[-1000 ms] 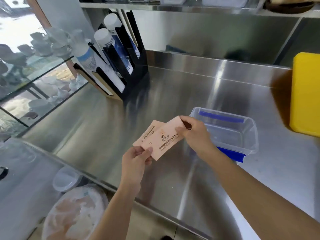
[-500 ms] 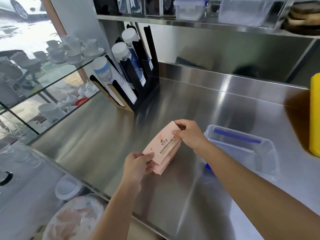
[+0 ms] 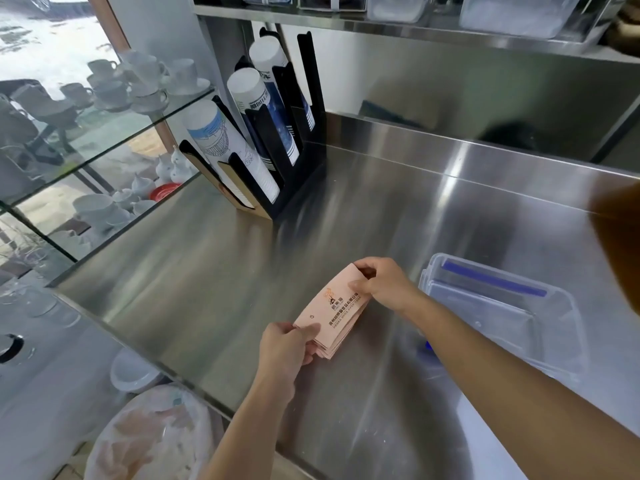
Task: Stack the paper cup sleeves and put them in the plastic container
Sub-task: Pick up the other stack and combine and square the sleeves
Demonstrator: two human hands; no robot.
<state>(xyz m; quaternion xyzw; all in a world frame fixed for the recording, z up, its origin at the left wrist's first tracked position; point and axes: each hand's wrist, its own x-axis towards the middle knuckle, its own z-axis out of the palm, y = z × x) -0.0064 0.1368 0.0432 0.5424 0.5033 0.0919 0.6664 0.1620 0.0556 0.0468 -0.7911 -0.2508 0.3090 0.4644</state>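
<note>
Left hand [image 3: 287, 344] pinches the near end of the sleeves [image 3: 334, 315], thumb on top and fingers curled beneath. Right hand [image 3: 379, 284] grips the far end, thumb pressed on the printed top face. Between the two hands the sleeves form one gathered pink stack, its edges roughly aligned, the lower layers fanning slightly at the near corner. Whether it rests on the counter [image 3: 214, 278] or is held just above cannot be told. Beside the right forearm, to its right, stands the container [image 3: 502, 306], clear with blue clips, open and apparently holding no sleeves. Beyond the hands, well apart, a cup rack [image 3: 273, 140] stands at the counter's back. Stacking appears done or nearly so; squaring the edges and transfer into the container remain.
</note>
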